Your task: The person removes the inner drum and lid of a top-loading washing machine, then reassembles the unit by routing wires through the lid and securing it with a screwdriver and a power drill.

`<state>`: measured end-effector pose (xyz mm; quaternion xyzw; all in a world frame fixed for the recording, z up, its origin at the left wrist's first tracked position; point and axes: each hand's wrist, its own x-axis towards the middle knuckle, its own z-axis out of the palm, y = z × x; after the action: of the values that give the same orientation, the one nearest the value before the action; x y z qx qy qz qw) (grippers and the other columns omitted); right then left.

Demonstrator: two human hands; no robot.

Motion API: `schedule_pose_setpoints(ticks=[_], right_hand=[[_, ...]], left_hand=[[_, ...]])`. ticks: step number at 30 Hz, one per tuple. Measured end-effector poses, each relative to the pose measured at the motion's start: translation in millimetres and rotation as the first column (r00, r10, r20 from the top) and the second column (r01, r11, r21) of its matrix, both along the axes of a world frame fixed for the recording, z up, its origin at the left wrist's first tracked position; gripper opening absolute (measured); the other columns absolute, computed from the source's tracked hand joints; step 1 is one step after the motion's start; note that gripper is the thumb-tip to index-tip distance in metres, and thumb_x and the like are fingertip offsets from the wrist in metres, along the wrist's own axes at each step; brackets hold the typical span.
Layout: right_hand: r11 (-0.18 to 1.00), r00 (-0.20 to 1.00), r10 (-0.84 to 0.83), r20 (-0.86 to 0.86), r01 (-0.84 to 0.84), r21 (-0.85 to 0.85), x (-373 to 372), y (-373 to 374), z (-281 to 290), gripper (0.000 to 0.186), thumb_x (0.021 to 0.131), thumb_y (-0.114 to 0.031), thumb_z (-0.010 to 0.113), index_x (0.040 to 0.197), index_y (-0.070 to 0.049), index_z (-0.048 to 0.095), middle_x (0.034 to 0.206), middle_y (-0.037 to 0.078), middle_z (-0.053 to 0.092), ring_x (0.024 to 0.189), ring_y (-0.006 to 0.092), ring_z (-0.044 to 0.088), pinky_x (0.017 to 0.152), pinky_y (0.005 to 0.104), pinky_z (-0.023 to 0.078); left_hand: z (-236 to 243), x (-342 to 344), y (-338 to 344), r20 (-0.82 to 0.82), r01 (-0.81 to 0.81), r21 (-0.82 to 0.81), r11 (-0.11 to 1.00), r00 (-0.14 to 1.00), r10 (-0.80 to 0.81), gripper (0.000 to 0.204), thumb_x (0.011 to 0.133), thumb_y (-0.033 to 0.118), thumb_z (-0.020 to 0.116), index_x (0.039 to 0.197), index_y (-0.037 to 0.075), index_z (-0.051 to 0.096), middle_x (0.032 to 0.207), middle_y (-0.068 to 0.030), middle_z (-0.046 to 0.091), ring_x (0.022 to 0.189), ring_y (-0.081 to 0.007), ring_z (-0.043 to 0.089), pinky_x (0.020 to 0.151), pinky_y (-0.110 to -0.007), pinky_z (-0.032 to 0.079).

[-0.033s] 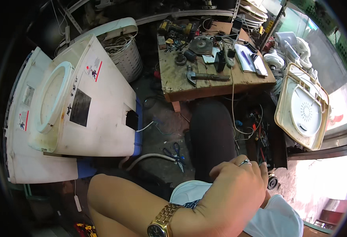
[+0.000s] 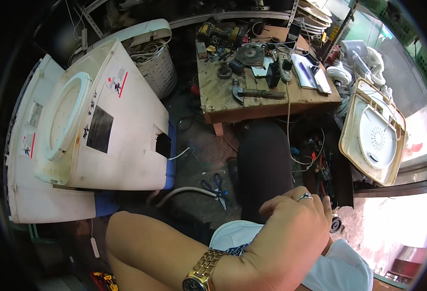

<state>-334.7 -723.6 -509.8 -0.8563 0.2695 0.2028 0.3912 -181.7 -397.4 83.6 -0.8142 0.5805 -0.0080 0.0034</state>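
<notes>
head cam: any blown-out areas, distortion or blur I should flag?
Head view: daylight at the lower right floor is blown out to white; the workbench edges bow from the fisheye and the corners are vignetted black; the left hand is large and slightly soft up close, while the washing machine stays sharp.

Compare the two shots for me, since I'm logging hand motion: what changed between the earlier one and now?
Very little. The whole view shifted slightly, as if the head tilted; the left hand, with ring and gold watch, sits a touch lower in the picture, curled as before. Nothing was taken hold of or let go. The right hand is out of view. The washing machine, workbench and blue scissors stayed put.
</notes>
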Motion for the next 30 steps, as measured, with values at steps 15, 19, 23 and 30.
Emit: schedule_pose_setpoints(ticks=[15, 19, 23, 30], right_hand=[[0.949, 0.964, -0.257, -0.076, 0.266, 0.171, -37.7, 5.6, 32.6, 0.040, 0.083, -0.018, 0.064, 0.120, -0.002, 0.063, 0.094, 0.018, 0.070, 0.077, 0.0212, 0.069, 0.067, 0.0331, 0.055], [0.991, 0.985, -0.103, -0.136, 0.112, 0.066, -26.5, 6.8, 43.7, 0.041, 0.083, -0.016, 0.063, 0.121, -0.001, 0.062, 0.093, 0.017, 0.070, 0.079, 0.0222, 0.070, 0.067, 0.0324, 0.055], [0.998, 0.996, -0.041, -0.085, 0.045, 0.051, -30.7, -2.6, 25.3, 0.041, 0.084, -0.015, 0.063, 0.122, -0.001, 0.061, 0.093, 0.017, 0.071, 0.079, 0.0222, 0.070, 0.066, 0.0324, 0.055], [0.980, 0.978, 0.174, 0.112, -0.161, -0.115, -53.5, -36.1, -7.5, 0.041, 0.084, -0.013, 0.062, 0.122, 0.000, 0.061, 0.094, 0.017, 0.071, 0.079, 0.0223, 0.070, 0.065, 0.0324, 0.055]], left_hand=[[12.3, 28.7, 13.7, -0.228, 0.151, 0.098, 0.984, 0.966, -0.125, 0.037, 0.080, 0.020, 0.064, 0.114, 0.004, 0.066, 0.089, -0.0080, 0.067, 0.084, -0.0200, 0.065, 0.059, -0.027, 0.052], [6.8, 11.9, 33.9, -0.126, -0.062, -0.015, 0.998, 0.990, 0.060, 0.040, 0.083, 0.014, 0.062, 0.122, 0.003, 0.063, 0.090, -0.0077, 0.067, 0.083, -0.0185, 0.065, 0.062, -0.025, 0.054], [6.9, -1.7, 12.3, -0.020, -0.129, -0.002, 0.992, 0.991, 0.129, 0.036, 0.082, 0.023, 0.065, 0.111, 0.001, 0.065, 0.087, -0.0090, 0.068, 0.084, -0.0201, 0.065, 0.060, -0.029, 0.054], [-5.9, 38.5, 23.7, -0.086, -0.071, -0.188, 0.980, 0.995, 0.055, 0.046, 0.077, 0.014, 0.062, 0.121, -0.001, 0.058, 0.084, -0.0087, 0.061, 0.072, -0.0217, 0.064, 0.049, -0.030, 0.052]])
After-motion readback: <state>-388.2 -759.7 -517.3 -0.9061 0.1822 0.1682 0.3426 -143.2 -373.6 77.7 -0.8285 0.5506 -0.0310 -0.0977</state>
